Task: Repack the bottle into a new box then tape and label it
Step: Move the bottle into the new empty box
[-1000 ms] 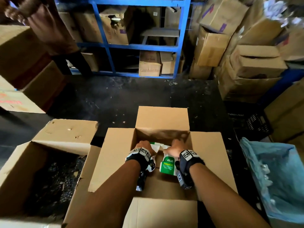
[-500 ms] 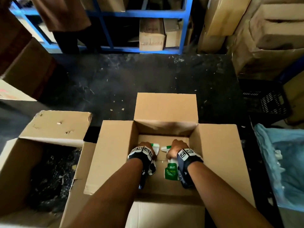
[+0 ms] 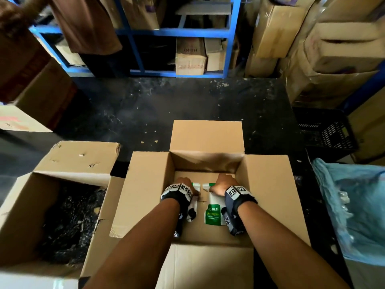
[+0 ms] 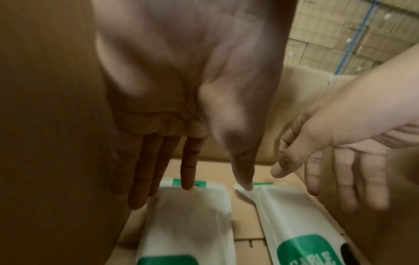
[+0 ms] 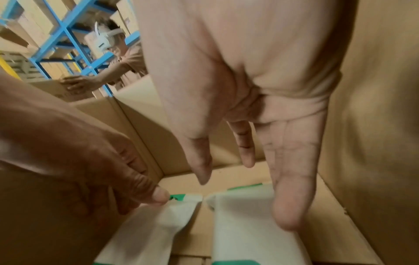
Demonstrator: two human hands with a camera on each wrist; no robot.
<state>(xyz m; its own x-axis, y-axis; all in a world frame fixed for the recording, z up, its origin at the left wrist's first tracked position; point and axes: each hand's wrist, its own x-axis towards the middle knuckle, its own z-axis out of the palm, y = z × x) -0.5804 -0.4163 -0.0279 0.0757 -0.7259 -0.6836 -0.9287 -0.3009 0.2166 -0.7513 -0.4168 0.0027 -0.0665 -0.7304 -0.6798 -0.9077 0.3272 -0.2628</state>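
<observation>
Boxes first: old open carton (image 3: 31, 205) at far left w/ dark stuff inside, new box (image 3: 145, 195) in the middle, flaps spread. Two white-green pouch bottles lie flat on its floor, side by side, apart. Left hand (image 3: 184, 184) over the left pouch (image 4: 188, 220), fingers (image 4: 188, 166) straight, tip touching its top edge, gripping nothing. Right hand (image 3: 224, 184) over the right pouch (image 3: 214, 211), fingers straight & relaxed, gripping nothing. Blue bag (image 3: 354, 205) at far right.

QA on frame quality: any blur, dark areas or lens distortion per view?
Head view: sharp centre, dim floor, edges bowed. Left wrist view: left hand motion-blurred, pouches soft. Right wrist view: right hand fairly crisp, box wall smeared; strong wide-angle stretch.
</observation>
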